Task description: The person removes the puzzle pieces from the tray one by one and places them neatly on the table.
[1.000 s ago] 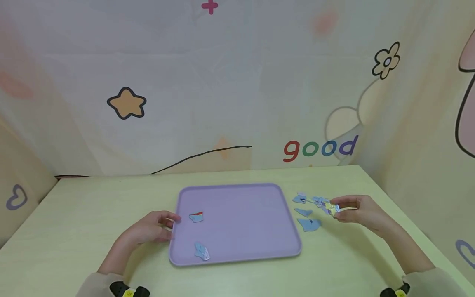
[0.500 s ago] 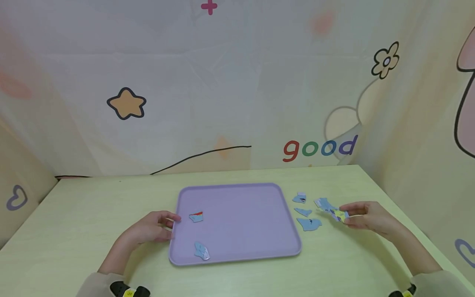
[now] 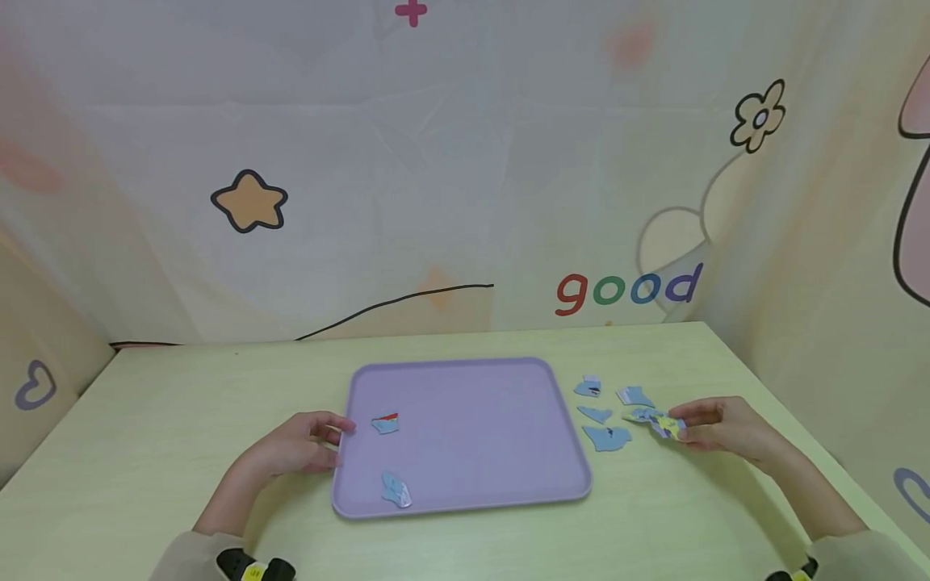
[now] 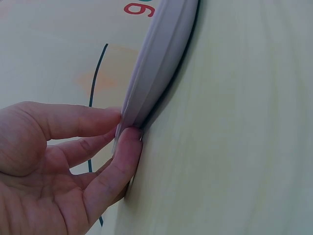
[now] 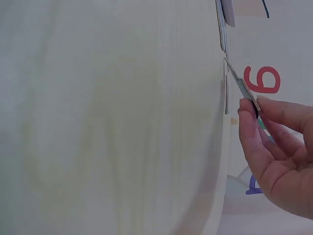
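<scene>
In the head view my left hand [image 3: 308,442] is at the left rim of a purple tray [image 3: 472,504], pinching that edge between thumb and fingers, as the left wrist view also shows. Two blue puzzle pieces lie on the tray: a red-edged piece [image 3: 385,424] and a paler piece [image 3: 395,490] near the front. To the right of the tray, my right hand [image 3: 726,426] pinches a yellow, blue and purple puzzle piece [image 3: 664,424] by its right end. In the right wrist view this piece [image 5: 247,93] is edge-on and tilted above the table.
Between tray and right hand lie several blue puzzle pieces: a far piece [image 3: 588,387], a narrow piece [image 3: 594,414], a near piece [image 3: 606,438] and one [image 3: 635,395] just behind the held piece. A printed curtain [image 3: 436,202] stands behind the pale wooden table [image 3: 182,403].
My right hand has drawn the held piece to the right and slightly toward me, away from the far blue piece, then lowered its left end a little. My left hand and the tray stay put.
</scene>
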Demonstrator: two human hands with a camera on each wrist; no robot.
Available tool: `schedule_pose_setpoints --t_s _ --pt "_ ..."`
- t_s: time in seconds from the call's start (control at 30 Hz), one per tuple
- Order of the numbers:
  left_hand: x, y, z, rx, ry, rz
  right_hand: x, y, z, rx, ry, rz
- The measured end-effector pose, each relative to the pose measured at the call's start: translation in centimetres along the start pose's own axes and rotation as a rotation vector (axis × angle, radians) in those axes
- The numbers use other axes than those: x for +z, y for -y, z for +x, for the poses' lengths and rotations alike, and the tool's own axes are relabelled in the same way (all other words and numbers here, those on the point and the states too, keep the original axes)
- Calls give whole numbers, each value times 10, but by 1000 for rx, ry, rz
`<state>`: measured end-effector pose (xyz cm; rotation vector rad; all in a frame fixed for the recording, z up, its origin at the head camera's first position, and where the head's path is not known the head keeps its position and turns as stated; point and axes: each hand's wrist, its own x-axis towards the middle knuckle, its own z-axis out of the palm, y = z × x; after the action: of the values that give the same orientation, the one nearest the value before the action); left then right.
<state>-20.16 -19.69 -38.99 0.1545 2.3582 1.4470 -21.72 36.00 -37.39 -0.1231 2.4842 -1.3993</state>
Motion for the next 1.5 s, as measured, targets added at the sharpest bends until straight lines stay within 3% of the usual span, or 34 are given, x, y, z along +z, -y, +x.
schedule_pose_setpoints --t_s 0.37,0.6,0.93,1.3,1.5 --pt "-1 1 1 5 -3 -1 2 1 -2 -8 -66 -204" --pt "0 2 2 -8 -5 -12 3 5 -5 -9 -80 -258" --pt "1 0 1 -16 -22 0 22 29 -3 -123 2 -231" --pt "1 -1 0 -5 -12 -4 58 67 7 -243 99 -156" --pt "2 1 2 -23 -20 -13 79 80 18 -266 142 -129"
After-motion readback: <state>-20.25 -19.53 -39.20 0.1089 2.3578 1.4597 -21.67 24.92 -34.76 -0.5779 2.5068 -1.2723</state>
